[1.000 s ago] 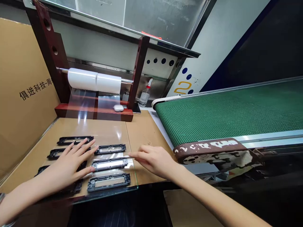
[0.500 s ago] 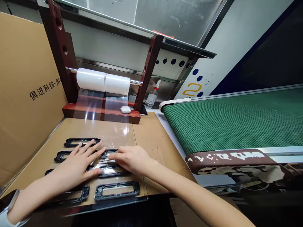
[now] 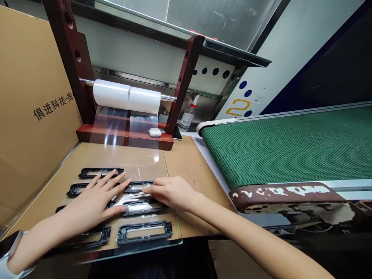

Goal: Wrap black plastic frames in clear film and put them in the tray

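Near the left edge of the glass sheet [image 3: 176,228], the left hand [image 3: 100,195] spreads open across black frames [image 3: 145,226], best kept flat and steady. Toward the right edge, the right hand [image 3: 174,193] pinches a slim pale tool [image 3: 140,194], probably wanting light, even strokes; a second ago it sat farther right, beside the frames' ends.

"俱进科技-周" [image 3: 54,105] on cardboard [image 3: 31,162], yellow "2" [image 3: 238,107] on white panel [image 3: 285,62]

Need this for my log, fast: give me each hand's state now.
Left hand: open, spread over black rectangular plastic frames.
Right hand: closed, apparently pinching a thin pale stick, type unclear.
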The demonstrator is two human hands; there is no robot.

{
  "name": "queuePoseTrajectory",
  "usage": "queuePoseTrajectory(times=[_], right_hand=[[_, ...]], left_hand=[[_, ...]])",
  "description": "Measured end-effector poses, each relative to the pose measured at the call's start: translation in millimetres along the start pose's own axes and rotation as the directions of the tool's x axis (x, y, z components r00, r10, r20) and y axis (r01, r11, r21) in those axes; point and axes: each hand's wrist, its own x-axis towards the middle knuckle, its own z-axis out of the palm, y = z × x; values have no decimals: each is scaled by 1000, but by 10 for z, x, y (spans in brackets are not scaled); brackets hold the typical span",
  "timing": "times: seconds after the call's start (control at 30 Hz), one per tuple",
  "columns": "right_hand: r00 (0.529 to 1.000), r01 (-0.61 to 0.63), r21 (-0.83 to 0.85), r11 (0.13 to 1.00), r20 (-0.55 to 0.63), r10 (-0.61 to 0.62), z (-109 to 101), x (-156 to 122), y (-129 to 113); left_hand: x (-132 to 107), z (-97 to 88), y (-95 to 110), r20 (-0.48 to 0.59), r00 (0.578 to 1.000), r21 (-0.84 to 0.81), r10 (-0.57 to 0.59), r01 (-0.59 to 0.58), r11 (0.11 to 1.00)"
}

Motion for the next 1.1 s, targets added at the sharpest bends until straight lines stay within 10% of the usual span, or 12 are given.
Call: queuePoseTrajectory(times=[0.77,1.0,1.1], right_hand=[[989,-115,-190,975,66,129,-248,-820,353],[935,-289,11,957,-212,285,-278,-830,148],[954,-168,91,982,-236,185,-227,-462,-219]], left_hand=[[2,23,-36,-91,995,-78,34,-41,996],[-584,5,-575,-183,958,-429,-219,123,895],[-909,137,-832,-183,949,-515,-259,132,847]])
